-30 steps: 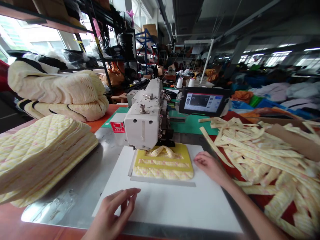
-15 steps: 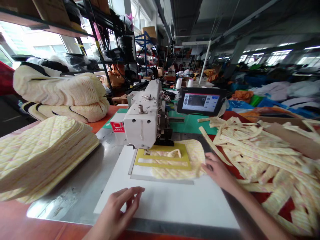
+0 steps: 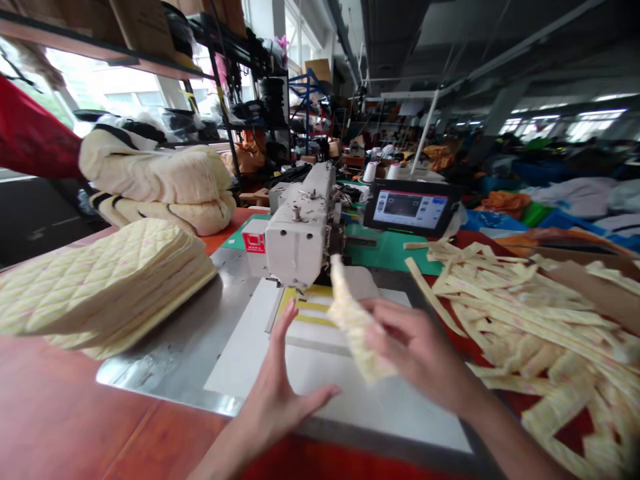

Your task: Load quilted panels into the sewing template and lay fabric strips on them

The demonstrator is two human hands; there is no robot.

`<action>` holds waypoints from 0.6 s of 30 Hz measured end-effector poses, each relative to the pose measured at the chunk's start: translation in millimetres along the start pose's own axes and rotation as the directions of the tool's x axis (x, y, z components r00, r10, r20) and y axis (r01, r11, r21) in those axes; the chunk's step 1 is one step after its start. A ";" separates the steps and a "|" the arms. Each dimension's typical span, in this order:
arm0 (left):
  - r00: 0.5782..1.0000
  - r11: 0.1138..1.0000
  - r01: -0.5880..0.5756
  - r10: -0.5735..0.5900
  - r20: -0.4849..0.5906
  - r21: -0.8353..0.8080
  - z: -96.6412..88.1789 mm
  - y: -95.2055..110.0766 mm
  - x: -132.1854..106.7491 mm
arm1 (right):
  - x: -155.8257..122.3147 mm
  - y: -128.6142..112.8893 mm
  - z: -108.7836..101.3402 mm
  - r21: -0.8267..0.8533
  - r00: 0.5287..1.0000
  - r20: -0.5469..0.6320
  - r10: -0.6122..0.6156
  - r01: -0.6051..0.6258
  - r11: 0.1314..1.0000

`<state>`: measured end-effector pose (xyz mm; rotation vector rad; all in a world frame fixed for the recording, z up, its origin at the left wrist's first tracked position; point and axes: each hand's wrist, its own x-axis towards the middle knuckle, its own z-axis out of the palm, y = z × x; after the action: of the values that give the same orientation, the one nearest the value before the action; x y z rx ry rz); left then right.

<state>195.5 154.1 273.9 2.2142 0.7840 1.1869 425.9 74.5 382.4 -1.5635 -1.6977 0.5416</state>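
Observation:
My right hand (image 3: 405,340) grips a quilted pale-yellow fabric piece (image 3: 353,320), lifted off the plate and seen nearly edge-on, blurred. To its left my left hand (image 3: 285,373) is open, thumb and fingers spread wide, with nothing in it. Behind both hands stands a white sewing machine (image 3: 295,247). Under its head lies a yellow slotted template (image 3: 315,310), partly hidden by the fabric and my fingers. The template rests over a white sheet (image 3: 240,347) on the metal bed.
At left lies a thick stack of quilted pieces (image 3: 115,280), with bundled cream padding (image 3: 160,180) behind. A heap of fabric strips (image 3: 530,327) covers the right side. A control screen (image 3: 410,208) stands right of the machine head.
My right hand has pulled the quilted piece out from the template and raised it toward me. My left hand has moved up and right and spread open. The camera view has shifted left.

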 end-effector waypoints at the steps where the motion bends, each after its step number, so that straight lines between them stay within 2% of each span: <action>1: 0.993 0.999 0.050 -0.050 -0.106 -0.004 -3.1 0.4 -2.9 | 9.7 -20.2 24.6 0.018 0.985 0.137 -0.100 0.099 0.995; 2: 0.973 0.995 0.102 -0.101 -0.207 -0.002 -12.3 -1.4 -9.1 | 16.7 -34.8 45.9 0.040 0.950 0.231 -0.211 0.207 0.977; 3: 0.940 0.986 0.166 -0.151 -0.306 0.022 -28.1 -4.4 -19.5 | 21.2 -43.4 63.3 0.054 0.915 0.277 -0.293 0.290 0.956; 5: 0.844 0.936 0.319 -0.211 -0.493 0.147 -77.2 -9.1 -55.8 | 26.0 -43.6 85.2 0.043 0.884 0.283 -0.372 0.376 0.926; 6: 0.763 0.867 0.441 -0.225 -0.606 0.233 -107.1 -8.4 -81.2 | 27.8 -36.8 90.9 0.020 0.889 0.263 -0.374 0.382 0.924; 7: 0.677 0.768 0.556 -0.198 -0.709 0.317 -137.4 -4.8 -110.3 | 30.0 -26.7 94.5 -0.008 0.902 0.242 -0.358 0.371 0.929; 8: 0.586 0.650 0.657 -0.121 -0.801 0.383 -165.7 0.9 -141.2 | 32.4 -14.9 97.2 -0.035 0.913 0.231 -0.336 0.353 0.935; 9: 0.480 0.498 0.763 -0.013 -0.877 0.411 -190.0 7.3 -172.2 | 34.7 -2.6 99.9 -0.060 0.920 0.233 -0.314 0.336 0.940; 10: 0.415 0.316 0.856 0.055 -0.908 0.410 -209.0 12.4 -201.4 | 36.5 8.9 103.1 -0.079 0.925 0.241 -0.295 0.322 0.943; 11: 0.407 0.164 0.897 0.057 -0.912 0.410 -222.1 14.3 -227.7 | 37.2 18.6 107.0 -0.089 0.924 0.253 -0.288 0.318 0.944; 12: 0.464 0.064 0.884 -0.013 -0.886 0.462 -229.7 11.6 -250.2 | 36.9 25.9 111.3 -0.095 0.922 0.260 -0.286 0.319 0.943; 13: 0.538 0.022 0.842 -0.126 -0.834 0.540 -232.7 3.9 -268.6 | 35.4 30.8 115.5 -0.097 0.919 0.266 -0.291 0.326 0.940; 14: 0.606 0.042 0.785 -0.261 -0.752 0.618 -232.5 -8.1 -282.6 | 33.0 33.5 119.4 -0.097 0.915 0.266 -0.303 0.338 0.936; 15: 0.648 0.098 0.737 -0.381 -0.659 0.668 -230.5 -23.0 -292.0 | 30.0 34.8 122.2 -0.097 0.911 0.260 -0.320 0.354 0.930; 16: 0.666 0.170 0.721 -0.437 -0.604 0.672 -228.4 -38.5 -296.6 | 26.8 35.4 123.7 -0.099 0.906 0.251 -0.342 0.375 0.922; 17: 0.665 0.232 0.730 -0.461 -0.588 0.643 -227.5 -52.3 -295.9 | 23.7 36.2 123.5 -0.104 0.900 0.237 -0.364 0.396 0.912; 18: 0.647 0.268 0.758 -0.425 -0.633 0.595 -228.7 -62.6 -289.7 | 20.7 37.7 121.7 -0.114 0.896 0.221 -0.386 0.417 0.902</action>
<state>-147.1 35.0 181.2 1.8561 2.5812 0.8275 358.8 122.5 283.0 -1.2366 -2.1907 0.3568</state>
